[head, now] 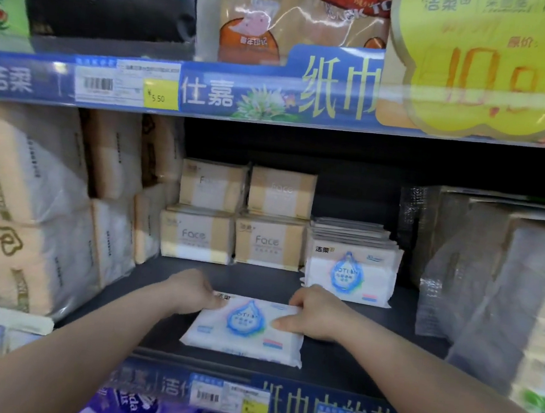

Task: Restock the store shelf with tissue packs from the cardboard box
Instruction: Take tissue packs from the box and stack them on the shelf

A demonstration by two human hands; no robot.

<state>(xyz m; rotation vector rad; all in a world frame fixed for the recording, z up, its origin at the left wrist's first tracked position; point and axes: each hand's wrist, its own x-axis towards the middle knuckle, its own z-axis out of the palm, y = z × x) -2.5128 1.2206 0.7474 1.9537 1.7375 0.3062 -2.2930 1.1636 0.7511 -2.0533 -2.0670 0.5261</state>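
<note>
A white tissue pack (246,329) with a blue drop logo lies flat near the front of the dark middle shelf (342,361). My left hand (193,290) grips its far left corner. My right hand (312,311) holds its far right edge, thumb lying across the top face. Behind it to the right stands a stack of the same white packs (350,271). The cardboard box is out of view.
Beige Face tissue packs (236,217) are stacked in two tiers at the back of the shelf. Large beige roll bundles (26,204) fill the left side, and wrapped bundles (498,284) the right. A yellow price sign (488,64) hangs from the upper shelf rail.
</note>
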